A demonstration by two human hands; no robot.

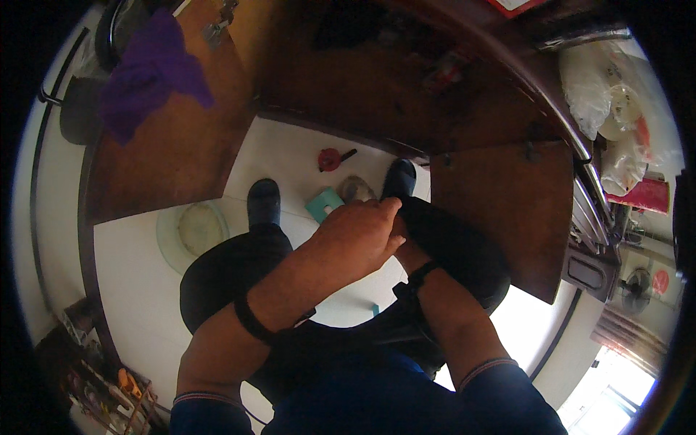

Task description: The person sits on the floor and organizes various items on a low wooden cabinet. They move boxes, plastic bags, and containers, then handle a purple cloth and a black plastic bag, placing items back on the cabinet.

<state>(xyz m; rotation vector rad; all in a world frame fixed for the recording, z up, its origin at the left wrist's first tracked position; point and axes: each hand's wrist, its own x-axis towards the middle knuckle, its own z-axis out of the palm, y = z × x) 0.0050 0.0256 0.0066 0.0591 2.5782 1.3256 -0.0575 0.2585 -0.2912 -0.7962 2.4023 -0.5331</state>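
Observation:
My left hand [356, 234] lies over my right hand [399, 232] between my knees, its fingers curled and the thumb pointing right. Most of my right hand is hidden beneath it, so whatever either one holds cannot be made out. Just beyond them on the pale tiled floor are a teal piece with a light hole or patch [324, 204] and a rounded brownish object [354, 188], partly covered by my left hand. Farther off lies a round red item [329, 159] with a dark handle-like part.
An open wooden cabinet [348, 81] faces me, its left door [179, 157] draped with a purple cloth [157, 70] and its right door [500, 206] swung out. A translucent basin [165, 239] stands by my left foot. Plastic bags [587, 92] sit at upper right.

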